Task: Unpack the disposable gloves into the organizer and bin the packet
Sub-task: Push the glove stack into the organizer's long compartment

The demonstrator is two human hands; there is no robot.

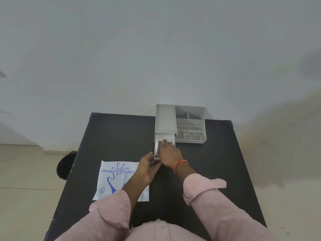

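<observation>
A white packet (111,181) printed in blue is being shown on a black table (107,136), beside a grey organizer (180,122) and pink ribbed sleeves (225,211)

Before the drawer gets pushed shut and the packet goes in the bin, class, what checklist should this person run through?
1. Gloves in the drawer: ok.
2. Gloves flat below the rim: cannot tell; right hand is pressing them.
3. Left hand steadying the drawer front: ok.
4. Packet empty: cannot tell.
5. Packet binned: not ok; it lies on the table.
6. Bin reachable beside the table: ok.

Perhaps a home, bare wall (156,49), tiled floor (26,171)
</observation>
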